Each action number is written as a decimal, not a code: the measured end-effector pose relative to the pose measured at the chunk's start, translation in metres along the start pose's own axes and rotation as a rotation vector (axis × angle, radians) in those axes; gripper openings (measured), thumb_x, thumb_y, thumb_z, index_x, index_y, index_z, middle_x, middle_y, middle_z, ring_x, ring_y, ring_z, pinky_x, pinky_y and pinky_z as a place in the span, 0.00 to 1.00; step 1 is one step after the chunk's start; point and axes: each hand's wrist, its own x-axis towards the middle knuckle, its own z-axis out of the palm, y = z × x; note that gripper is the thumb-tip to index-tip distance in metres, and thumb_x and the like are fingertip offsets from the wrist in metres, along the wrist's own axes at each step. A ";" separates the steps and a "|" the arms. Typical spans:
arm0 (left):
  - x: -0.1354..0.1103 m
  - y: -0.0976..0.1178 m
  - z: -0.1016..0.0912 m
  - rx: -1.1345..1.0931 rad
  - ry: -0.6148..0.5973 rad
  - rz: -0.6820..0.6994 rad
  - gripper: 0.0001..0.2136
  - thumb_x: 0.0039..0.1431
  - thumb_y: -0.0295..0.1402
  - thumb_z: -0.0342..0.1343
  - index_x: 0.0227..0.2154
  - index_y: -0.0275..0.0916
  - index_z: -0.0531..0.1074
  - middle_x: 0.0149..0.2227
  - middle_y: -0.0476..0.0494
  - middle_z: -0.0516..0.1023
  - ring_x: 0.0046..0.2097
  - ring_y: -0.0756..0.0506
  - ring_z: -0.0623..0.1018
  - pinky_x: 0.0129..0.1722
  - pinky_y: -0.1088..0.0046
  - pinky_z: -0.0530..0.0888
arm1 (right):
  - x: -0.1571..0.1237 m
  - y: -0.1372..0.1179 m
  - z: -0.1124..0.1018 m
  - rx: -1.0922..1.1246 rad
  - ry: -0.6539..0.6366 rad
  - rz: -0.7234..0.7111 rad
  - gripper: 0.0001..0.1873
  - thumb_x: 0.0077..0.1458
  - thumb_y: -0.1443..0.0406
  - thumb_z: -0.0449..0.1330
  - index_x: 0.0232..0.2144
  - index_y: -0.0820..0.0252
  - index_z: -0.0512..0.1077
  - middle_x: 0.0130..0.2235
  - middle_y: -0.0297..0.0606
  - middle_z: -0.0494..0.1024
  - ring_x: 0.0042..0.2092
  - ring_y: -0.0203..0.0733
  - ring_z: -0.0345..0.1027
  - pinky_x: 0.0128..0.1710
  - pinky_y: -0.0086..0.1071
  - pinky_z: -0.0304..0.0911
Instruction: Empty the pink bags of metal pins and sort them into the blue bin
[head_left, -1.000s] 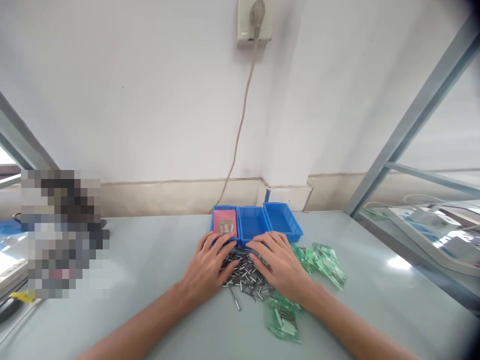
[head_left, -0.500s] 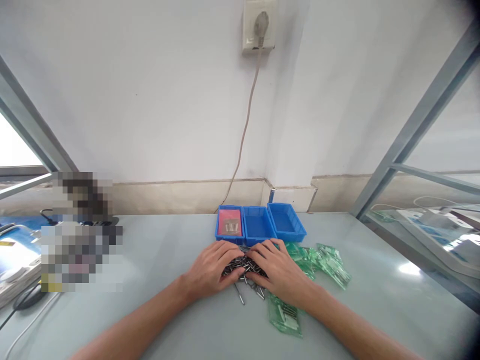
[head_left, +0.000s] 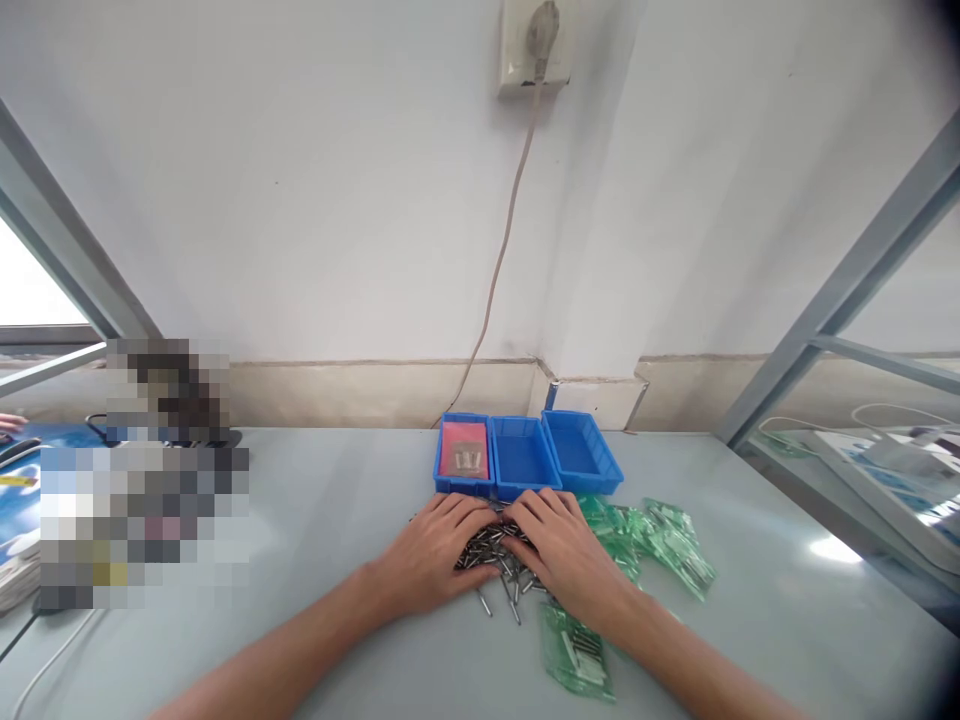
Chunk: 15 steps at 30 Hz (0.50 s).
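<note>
A heap of slim metal pins (head_left: 489, 548) lies on the table between my two hands. My left hand (head_left: 431, 550) curls round the heap's left side, its thumb along the near edge. On the other side, my right hand (head_left: 559, 545) is bent over the pins, fingers at the far edge and thumb across them. Both palms are turned down and inward, hiding part of the heap. A few loose pins (head_left: 512, 605) stick out toward me. A green plastic bag (head_left: 577, 655) with pins and a white piece inside lies by my right wrist.
Three blue trays stand behind my hands: the left tray (head_left: 437, 470) holds a red packet (head_left: 463, 450), beside a middle tray (head_left: 523, 455) and a right tray (head_left: 581, 450). More green bags (head_left: 667, 540) lie right. Metal frame posts (head_left: 840, 310) flank the table; a cable (head_left: 504, 240) hangs behind.
My hands have shifted slightly nearer with the pins, and more loose pins show at the heap's near edge. The view has shifted a little.
</note>
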 end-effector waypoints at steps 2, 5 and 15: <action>0.001 0.000 0.000 -0.009 -0.004 -0.014 0.20 0.72 0.44 0.62 0.60 0.42 0.70 0.59 0.39 0.78 0.56 0.37 0.77 0.57 0.57 0.74 | 0.000 0.000 0.000 0.023 -0.006 0.002 0.03 0.73 0.65 0.61 0.47 0.56 0.73 0.45 0.41 0.79 0.47 0.54 0.71 0.48 0.46 0.64; 0.002 -0.001 0.000 -0.033 -0.007 -0.037 0.19 0.71 0.42 0.64 0.58 0.42 0.71 0.57 0.40 0.78 0.55 0.37 0.76 0.56 0.57 0.73 | 0.000 -0.001 0.001 0.060 -0.001 -0.016 0.12 0.74 0.64 0.60 0.56 0.56 0.70 0.50 0.44 0.79 0.49 0.54 0.72 0.49 0.46 0.64; 0.001 -0.004 0.003 -0.058 -0.052 -0.082 0.13 0.73 0.39 0.63 0.54 0.42 0.72 0.50 0.44 0.78 0.49 0.40 0.75 0.50 0.62 0.72 | 0.001 -0.002 0.001 0.089 -0.049 0.003 0.02 0.73 0.66 0.62 0.44 0.55 0.71 0.44 0.39 0.77 0.45 0.51 0.70 0.46 0.43 0.62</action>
